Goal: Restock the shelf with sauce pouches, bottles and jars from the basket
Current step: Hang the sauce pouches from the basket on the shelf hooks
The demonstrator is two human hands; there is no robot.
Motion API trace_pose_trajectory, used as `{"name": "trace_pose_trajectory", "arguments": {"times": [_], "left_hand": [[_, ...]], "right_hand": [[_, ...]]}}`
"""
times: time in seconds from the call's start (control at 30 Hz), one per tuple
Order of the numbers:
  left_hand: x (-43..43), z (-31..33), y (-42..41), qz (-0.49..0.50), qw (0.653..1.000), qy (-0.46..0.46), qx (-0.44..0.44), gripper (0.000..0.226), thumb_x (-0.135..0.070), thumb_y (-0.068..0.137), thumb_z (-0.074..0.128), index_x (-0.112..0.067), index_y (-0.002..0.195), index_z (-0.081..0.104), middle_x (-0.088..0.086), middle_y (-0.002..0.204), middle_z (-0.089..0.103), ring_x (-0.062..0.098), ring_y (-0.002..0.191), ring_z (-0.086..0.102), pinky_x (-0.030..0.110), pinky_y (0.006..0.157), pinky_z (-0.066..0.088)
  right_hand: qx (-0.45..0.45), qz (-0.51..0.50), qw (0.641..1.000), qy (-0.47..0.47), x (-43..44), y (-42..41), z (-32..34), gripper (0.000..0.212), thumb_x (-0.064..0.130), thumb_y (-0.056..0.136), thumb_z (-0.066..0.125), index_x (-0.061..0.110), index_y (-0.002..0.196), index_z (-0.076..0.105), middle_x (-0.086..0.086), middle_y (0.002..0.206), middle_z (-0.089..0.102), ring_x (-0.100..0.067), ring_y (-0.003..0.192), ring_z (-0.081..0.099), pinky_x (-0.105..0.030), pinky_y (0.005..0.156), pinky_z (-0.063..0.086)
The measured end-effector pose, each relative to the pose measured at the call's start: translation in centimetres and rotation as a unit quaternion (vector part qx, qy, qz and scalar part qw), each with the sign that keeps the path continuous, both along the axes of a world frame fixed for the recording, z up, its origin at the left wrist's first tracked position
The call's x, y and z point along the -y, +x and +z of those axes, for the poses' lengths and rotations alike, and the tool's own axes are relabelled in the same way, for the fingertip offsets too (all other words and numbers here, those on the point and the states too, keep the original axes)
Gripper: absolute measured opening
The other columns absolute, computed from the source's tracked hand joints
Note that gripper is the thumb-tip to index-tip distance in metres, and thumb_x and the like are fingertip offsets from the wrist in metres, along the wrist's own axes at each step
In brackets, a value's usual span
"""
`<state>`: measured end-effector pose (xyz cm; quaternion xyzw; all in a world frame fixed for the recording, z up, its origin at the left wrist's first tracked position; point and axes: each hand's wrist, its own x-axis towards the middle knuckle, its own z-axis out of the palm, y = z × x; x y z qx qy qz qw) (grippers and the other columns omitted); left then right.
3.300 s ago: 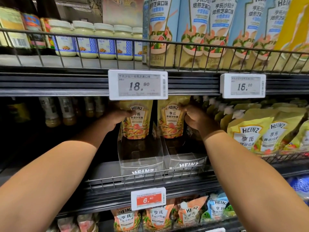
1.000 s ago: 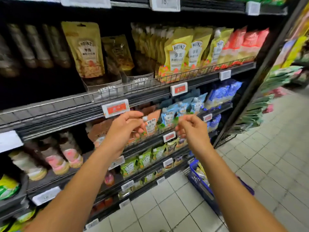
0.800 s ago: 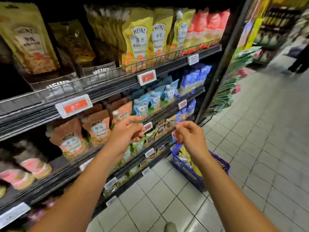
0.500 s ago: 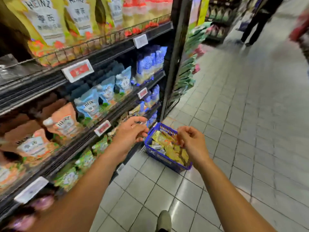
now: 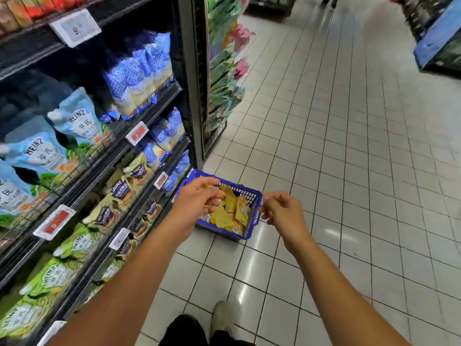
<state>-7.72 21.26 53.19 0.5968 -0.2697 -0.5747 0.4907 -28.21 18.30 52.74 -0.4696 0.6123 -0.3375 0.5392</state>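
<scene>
Seen from the head camera, the blue basket [image 5: 255,196] sits on the floor at the shelf's [image 5: 149,113] foot, with yellow pouches [image 5: 228,212] heaped inside. The left hand [image 5: 197,199] hovers over them, nearest. The right hand [image 5: 282,211] hangs just beside the rim. Both grips are loose and empty.

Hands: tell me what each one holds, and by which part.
Nothing is held. The left hand and right hand hover by the basket of yellow pouches, fingers loosely curled and empty.

Two hands, left hand [image 5: 197,204], right hand [image 5: 283,213]; one blue basket [image 5: 252,196]
</scene>
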Motion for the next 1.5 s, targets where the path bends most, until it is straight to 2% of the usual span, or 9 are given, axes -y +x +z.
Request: {"name": "trace_pose_trajectory", "arguments": {"times": [0.27, 0.5, 0.63, 0.83, 0.93, 1.07, 1.2, 1.37, 1.5], "left_hand": [[6.6, -3.0, 0.8, -0.003, 0.999, 0.044, 0.001, 0.017, -0.005, 0.096, 0.058, -0.016, 0.106, 0.065, -0.003, 0.068, 0.071, 0.007, 0.057, 0.062, 0.02, 0.057, 0.051], [13.7, -7.8, 3.8, -0.002, 0.994, 0.106, -0.013, 0.015, -0.008, 0.096, 0.058, -0.019, 0.102, 0.066, 0.0, 0.073, 0.071, 0.009, 0.062, 0.064, 0.026, 0.066, 0.051], [18.3, -10.2, 6.3, -0.013, 0.989, 0.146, -0.012, 0.016, -0.008, 0.096, 0.058, -0.02, 0.1, 0.067, 0.005, 0.079, 0.07, 0.012, 0.064, 0.062, 0.028, 0.066, 0.048], [23.7, -13.5, 9.4, -0.035, 0.982, 0.184, -0.018, 0.018, -0.007, 0.094, 0.06, -0.019, 0.103, 0.068, 0.003, 0.078, 0.069, 0.012, 0.064, 0.064, 0.027, 0.066, 0.049], [25.4, -15.0, 10.4, -0.045, 0.978, 0.202, -0.015, 0.016, -0.01, 0.095, 0.06, -0.021, 0.104, 0.067, 0.003, 0.084, 0.069, 0.015, 0.073, 0.065, 0.026, 0.068, 0.051], [26.7, -17.2, 11.3, -0.05, 0.973, 0.227, -0.006, 0.013, -0.015, 0.096, 0.061, -0.023, 0.104, 0.067, 0.004, 0.088, 0.071, 0.017, 0.081, 0.066, 0.026, 0.07, 0.053], [27.6, -20.6, 11.5, -0.054, 0.963, 0.262, 0.002, 0.017, -0.016, 0.097, 0.061, -0.019, 0.112, 0.067, 0.006, 0.091, 0.071, 0.017, 0.078, 0.066, 0.025, 0.067, 0.052], [29.1, -26.1, 10.5, -0.042, 0.948, 0.317, -0.009, 0.01, -0.013, 0.1, 0.056, -0.019, 0.104, 0.062, 0.007, 0.084, 0.064, 0.013, 0.065, 0.062, 0.015, 0.05, 0.05], [29.3, -32.7, 9.8, -0.038, 0.935, 0.353, 0.002, 0.015, -0.015, 0.103, 0.049, -0.019, 0.091, 0.058, 0.006, 0.083, 0.058, 0.016, 0.069, 0.053, 0.027, 0.062, 0.043]], "right_hand": [[-0.035, -0.015, 0.998, 0.042, 5.3, -0.9, -3.2, 0.012, 0.01, 0.099, 0.054, 0.004, 0.099, 0.064, -0.01, 0.084, 0.067, -0.014, 0.067, 0.06, -0.013, 0.048, 0.046], [-0.048, -0.034, 0.994, 0.093, 11.6, 1.2, -7.2, 0.011, 0.012, 0.101, 0.054, 0.007, 0.096, 0.063, -0.008, 0.079, 0.066, -0.011, 0.062, 0.06, -0.014, 0.048, 0.046], [-0.089, -0.029, 0.986, 0.137, 15.6, 2.9, -9.1, 0.016, 0.015, 0.101, 0.053, 0.002, 0.103, 0.063, -0.009, 0.081, 0.067, -0.013, 0.065, 0.059, -0.021, 0.054, 0.047], [-0.133, -0.008, 0.977, 0.166, 20.6, 4.7, -10.8, 0.014, 0.014, 0.102, 0.051, 0.006, 0.099, 0.062, -0.005, 0.077, 0.068, -0.008, 0.058, 0.06, -0.017, 0.05, 0.047], [-0.14, -0.002, 0.974, 0.177, 22.6, 5.5, -11.9, 0.014, 0.014, 0.102, 0.052, 0.009, 0.094, 0.062, -0.005, 0.075, 0.067, -0.004, 0.054, 0.06, -0.014, 0.047, 0.046], [-0.145, 0.011, 0.969, 0.201, 24.5, 6.5, -14.0, 0.011, 0.012, 0.1, 0.053, 0.006, 0.096, 0.062, -0.005, 0.075, 0.066, -0.007, 0.055, 0.059, -0.013, 0.046, 0.044], [-0.147, 0.026, 0.962, 0.228, 26.5, 6.9, -17.4, 0.01, 0.011, 0.1, 0.054, 0.008, 0.094, 0.061, -0.008, 0.079, 0.065, -0.013, 0.062, 0.059, -0.013, 0.046, 0.045], [-0.178, 0.064, 0.947, 0.26, 29.4, 6.4, -24.5, 0.012, 0.013, 0.1, 0.055, 0.009, 0.09, 0.06, -0.009, 0.079, 0.065, -0.015, 0.061, 0.059, -0.017, 0.049, 0.046], [-0.204, 0.125, 0.93, 0.281, 31.6, 5.6, -31.8, 0.019, 0.013, 0.098, 0.056, 0.014, 0.08, 0.06, -0.007, 0.072, 0.063, -0.013, 0.054, 0.057, -0.02, 0.049, 0.045]]}}
